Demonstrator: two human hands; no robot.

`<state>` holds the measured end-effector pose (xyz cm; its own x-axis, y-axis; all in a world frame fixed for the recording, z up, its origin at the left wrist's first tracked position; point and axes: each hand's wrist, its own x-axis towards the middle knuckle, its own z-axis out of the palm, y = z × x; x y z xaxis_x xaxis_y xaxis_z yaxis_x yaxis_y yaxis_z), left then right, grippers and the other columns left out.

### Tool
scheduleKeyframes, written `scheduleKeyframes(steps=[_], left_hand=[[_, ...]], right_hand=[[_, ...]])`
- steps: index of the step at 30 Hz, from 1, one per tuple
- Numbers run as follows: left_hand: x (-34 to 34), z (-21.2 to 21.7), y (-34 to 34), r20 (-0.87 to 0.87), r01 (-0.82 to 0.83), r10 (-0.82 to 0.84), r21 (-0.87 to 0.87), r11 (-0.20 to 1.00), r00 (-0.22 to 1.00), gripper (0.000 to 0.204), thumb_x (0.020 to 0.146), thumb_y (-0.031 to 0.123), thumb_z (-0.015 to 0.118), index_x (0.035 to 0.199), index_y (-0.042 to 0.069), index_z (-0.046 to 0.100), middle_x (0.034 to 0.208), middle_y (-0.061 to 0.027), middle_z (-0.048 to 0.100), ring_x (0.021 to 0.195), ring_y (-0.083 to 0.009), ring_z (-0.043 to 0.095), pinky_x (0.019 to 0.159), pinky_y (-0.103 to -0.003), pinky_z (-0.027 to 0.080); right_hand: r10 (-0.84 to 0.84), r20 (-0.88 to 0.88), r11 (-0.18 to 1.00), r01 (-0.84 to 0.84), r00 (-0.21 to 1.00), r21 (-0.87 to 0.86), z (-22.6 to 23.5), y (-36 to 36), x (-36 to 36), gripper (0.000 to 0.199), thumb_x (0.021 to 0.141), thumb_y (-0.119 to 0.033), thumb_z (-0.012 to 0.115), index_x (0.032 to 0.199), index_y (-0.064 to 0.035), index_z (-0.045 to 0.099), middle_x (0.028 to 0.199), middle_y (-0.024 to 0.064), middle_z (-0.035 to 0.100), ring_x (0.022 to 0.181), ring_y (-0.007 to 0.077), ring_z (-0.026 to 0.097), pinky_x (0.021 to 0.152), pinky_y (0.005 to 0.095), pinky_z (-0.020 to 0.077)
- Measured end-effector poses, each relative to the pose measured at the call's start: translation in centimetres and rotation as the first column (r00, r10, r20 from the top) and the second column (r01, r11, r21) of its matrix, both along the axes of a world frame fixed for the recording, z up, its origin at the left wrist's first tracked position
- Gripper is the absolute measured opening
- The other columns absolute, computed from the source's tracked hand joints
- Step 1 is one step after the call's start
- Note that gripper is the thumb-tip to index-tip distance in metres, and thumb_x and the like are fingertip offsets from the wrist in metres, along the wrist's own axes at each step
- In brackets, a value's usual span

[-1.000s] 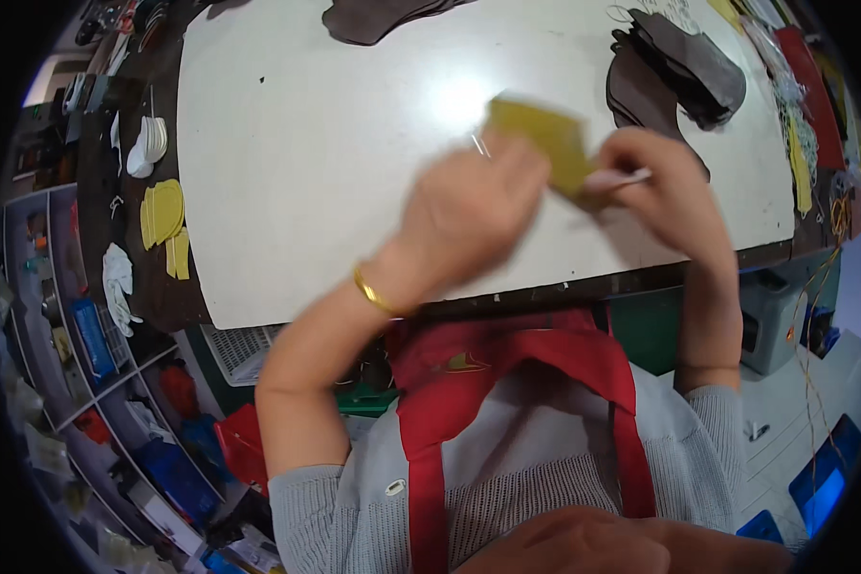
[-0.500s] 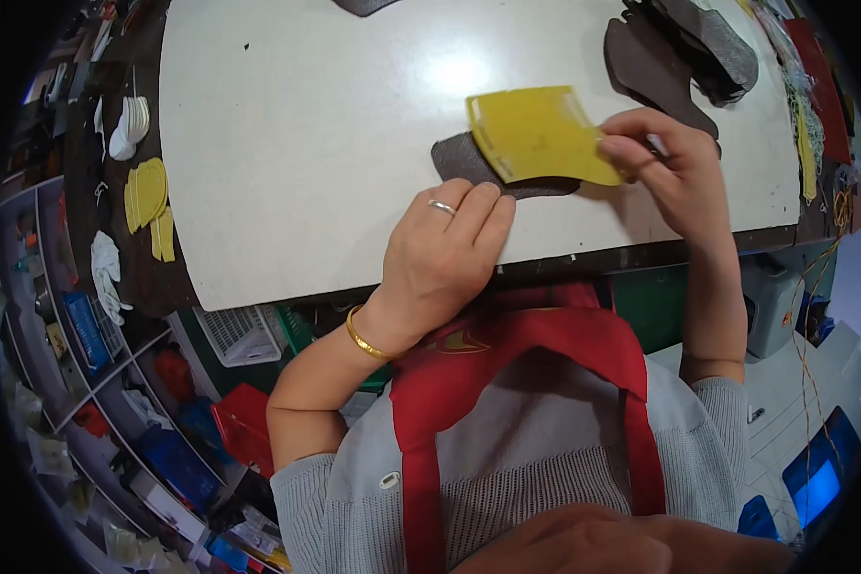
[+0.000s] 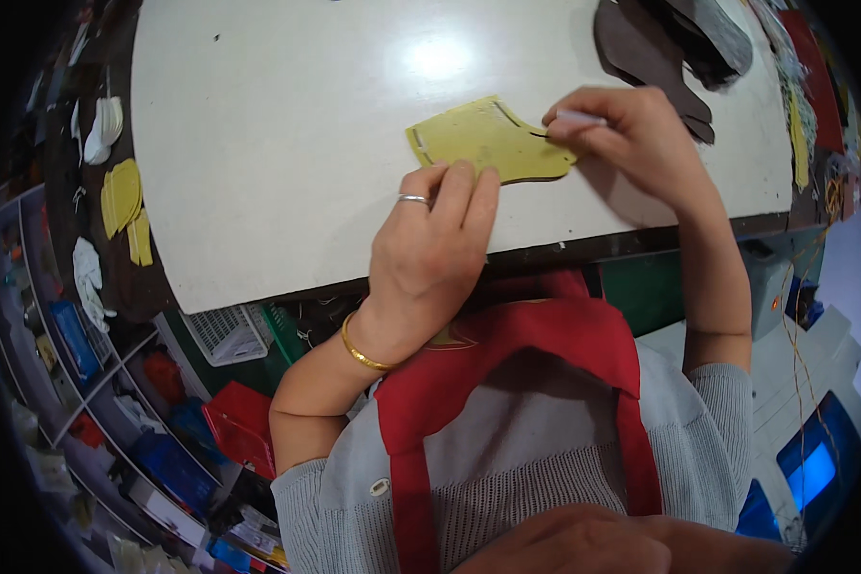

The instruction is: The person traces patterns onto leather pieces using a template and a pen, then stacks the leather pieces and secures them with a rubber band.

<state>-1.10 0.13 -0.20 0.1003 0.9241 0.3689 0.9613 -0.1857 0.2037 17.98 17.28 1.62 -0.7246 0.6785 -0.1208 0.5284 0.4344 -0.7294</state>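
On the white tabletop lies a yellow pattern template (image 3: pixel 483 139) with narrow slots and a curved outline. It covers a dark brown material piece (image 3: pixel 538 179); only a thin dark rim shows along the near edge, with dark lines in the slots. My left hand (image 3: pixel 430 230), with a ring, rests its outstretched fingers on the template's near edge, pressing it flat; its thumb is hidden. My right hand (image 3: pixel 631 143) pinches a slim pale pen-like stick (image 3: pixel 581 118) over the template's right side, beside a slot. Its tip is hidden by my fingers.
More dark brown pieces (image 3: pixel 641 48) are stacked at the table's far right. Tangled threads and scraps (image 3: pixel 799 105) run along the right edge. Yellow templates (image 3: pixel 121 196) and a white glove (image 3: pixel 88 277) lie on the dark left ledge. Shelves and a red bin (image 3: pixel 244 426) stand at lower left.
The yellow template has come down squarely over the dark piece and turned. My left fingers have shifted onto it. My right hand has let go of its edge and now has the pale stick over it.
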Motion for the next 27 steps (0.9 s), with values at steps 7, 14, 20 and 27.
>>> scheduleKeyframes(steps=[7, 14, 20, 27], left_hand=[[0.5, 1.1, 0.9, -0.141, 0.042, -0.053, -0.081, 0.996, 0.989, 0.042, 0.078, 0.005, 0.067, 0.12, 0.008, 0.069, 0.106, -0.0083, 0.061, 0.088, -0.0251, 0.062, 0.066, -0.028, 0.057], [1.4, 1.1, 0.9, -0.207, 0.103, -0.126, -0.121, 0.987, 0.97, 0.045, 0.082, 0.008, 0.063, 0.126, 0.005, 0.068, 0.112, -0.0138, 0.062, 0.089, -0.0274, 0.061, 0.072, -0.031, 0.057], [3.4, -0.8, 1.0, -0.261, 0.115, -0.105, 0.022, 0.993, 0.96, 0.04, 0.087, 0.015, 0.057, 0.119, -0.008, 0.067, 0.109, -0.0228, 0.065, 0.09, -0.0312, 0.063, 0.081, -0.038, 0.056], [3.9, -0.7, 0.4, -0.17, 0.094, -0.088, 0.026, 0.995, 0.982, 0.039, 0.085, 0.02, 0.059, 0.111, -0.007, 0.069, 0.108, -0.024, 0.065, 0.097, -0.0364, 0.066, 0.082, -0.043, 0.059]], right_hand=[[-0.089, 0.02, 0.996, 0.089, 0.996, 0.019, 0.7, -0.5, 2.2, 0.016, 0.089, -0.011, 0.075, 0.098, 0.0015, 0.072, 0.084, 0.0069, 0.076, 0.076, 0.0139, 0.072, 0.073, 0.0273, 0.0567], [-0.026, -0.128, 0.806, 0.096, 0.991, 0.584, 0.4, -0.1, 2.4, 0.016, 0.088, -0.022, 0.073, 0.099, -0.0102, 0.073, 0.09, 0.0058, 0.072, 0.081, 0.0265, 0.07, 0.068, 0.0369, 0.0538], [0.282, -0.013, 0.867, -0.249, 0.959, 0.431, 3.6, -1.2, -2.7, 0.025, 0.103, -0.02, 0.056, 0.098, 0.0012, 0.068, 0.088, 0.0109, 0.068, 0.075, 0.0266, 0.066, 0.07, 0.0321, 0.0514], [0.533, 0.097, 0.822, -0.542, 0.84, 0.174, 1.8, -1.4, -9.2, 0.021, 0.09, -0.027, 0.066, 0.093, -0.0066, 0.07, 0.075, 0.0109, 0.073, 0.071, 0.0336, 0.07, 0.065, 0.0445, 0.0543]])
